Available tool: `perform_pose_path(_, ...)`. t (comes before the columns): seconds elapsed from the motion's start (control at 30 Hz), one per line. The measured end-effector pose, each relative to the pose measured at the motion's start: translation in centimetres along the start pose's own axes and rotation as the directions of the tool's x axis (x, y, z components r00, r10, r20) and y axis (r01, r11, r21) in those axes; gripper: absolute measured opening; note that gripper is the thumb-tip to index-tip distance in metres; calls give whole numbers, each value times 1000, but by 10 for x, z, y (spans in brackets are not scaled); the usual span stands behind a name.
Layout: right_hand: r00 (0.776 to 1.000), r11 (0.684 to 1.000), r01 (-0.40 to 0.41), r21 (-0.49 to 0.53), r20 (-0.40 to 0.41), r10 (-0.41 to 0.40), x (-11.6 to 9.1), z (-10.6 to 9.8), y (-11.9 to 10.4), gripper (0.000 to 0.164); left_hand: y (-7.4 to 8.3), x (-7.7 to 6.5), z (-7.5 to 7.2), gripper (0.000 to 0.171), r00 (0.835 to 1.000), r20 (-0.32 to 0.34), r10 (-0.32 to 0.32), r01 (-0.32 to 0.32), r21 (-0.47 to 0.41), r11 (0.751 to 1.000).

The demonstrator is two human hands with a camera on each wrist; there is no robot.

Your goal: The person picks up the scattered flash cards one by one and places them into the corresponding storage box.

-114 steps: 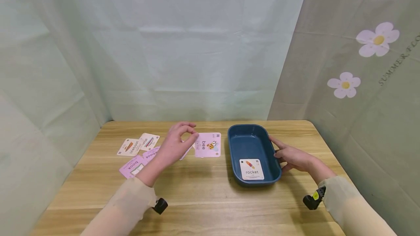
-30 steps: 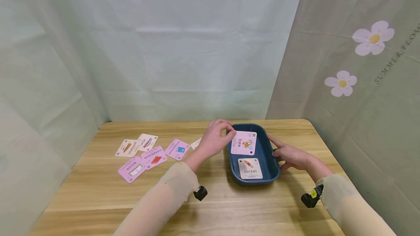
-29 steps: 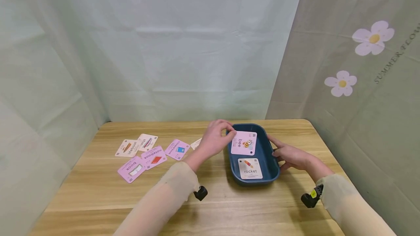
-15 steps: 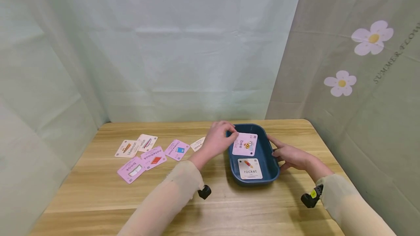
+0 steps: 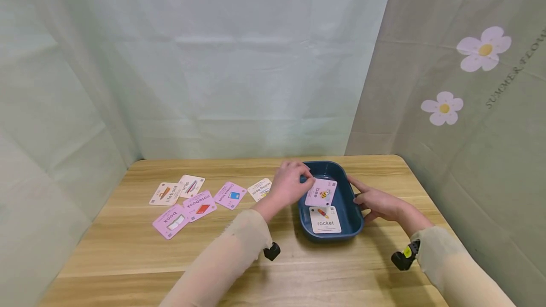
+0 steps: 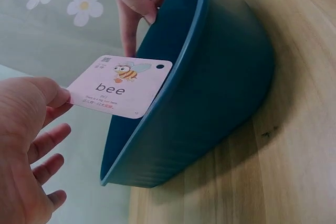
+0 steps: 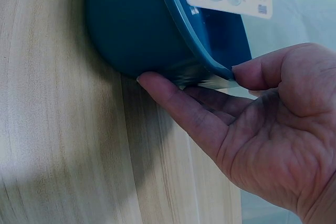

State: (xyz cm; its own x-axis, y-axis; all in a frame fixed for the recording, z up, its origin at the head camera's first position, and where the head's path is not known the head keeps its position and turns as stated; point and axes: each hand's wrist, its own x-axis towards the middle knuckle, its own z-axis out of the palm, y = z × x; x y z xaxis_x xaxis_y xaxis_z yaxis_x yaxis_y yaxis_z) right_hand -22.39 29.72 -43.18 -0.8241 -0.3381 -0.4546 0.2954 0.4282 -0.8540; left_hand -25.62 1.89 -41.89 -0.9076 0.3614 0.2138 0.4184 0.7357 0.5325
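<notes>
hands [image 5: 290, 185] pinching card [image 5: 321, 193], gripping tray [image 5: 349, 213] (smooth, rounded)

Bee flashcard [image 6: 118, 85]: pink, rounded corners, cartoon bee above the word "bee", QR code in 1 corner, dark round spot in another. Printed face up, tilted, pinched at 1 corner by L hand [image 5: 289, 185], over the open top of the tray [image 6: 220, 82]. Tray: dk blue, deep, rectangular w/ rounded corners, upright on table [image 5: 307, 274]; R hand [image 5: 381, 204] grips its R side, thumb at rim.

Free far end in the blue tray [image 5: 348, 212], left hand [image 5: 288, 185] seemingly across left rim [image 5: 300, 214].
</notes>
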Motion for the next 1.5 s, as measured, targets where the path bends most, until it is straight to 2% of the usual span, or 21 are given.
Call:
perform_pose_path(0.33, 1000, 1000, -4, 4, 1, 4, -1, 1, 0, 79, 5, 0, 8, 16, 998, 39, 50, -54, 89, 995)
perform_pose_path(0.7, 1000, 1000, -4, -2, 4, 4, -1, 1, -1, 79, 4, 6, 17, 19, 997, 70, 37, -49, 187, 981)
perform_pose_path(1.5, 1000, 1000, -5, 8, 7, 5, -1, -1, -2, 80, 3, 10, 20, 19, 996, 85, 9, -28, 230, 973)
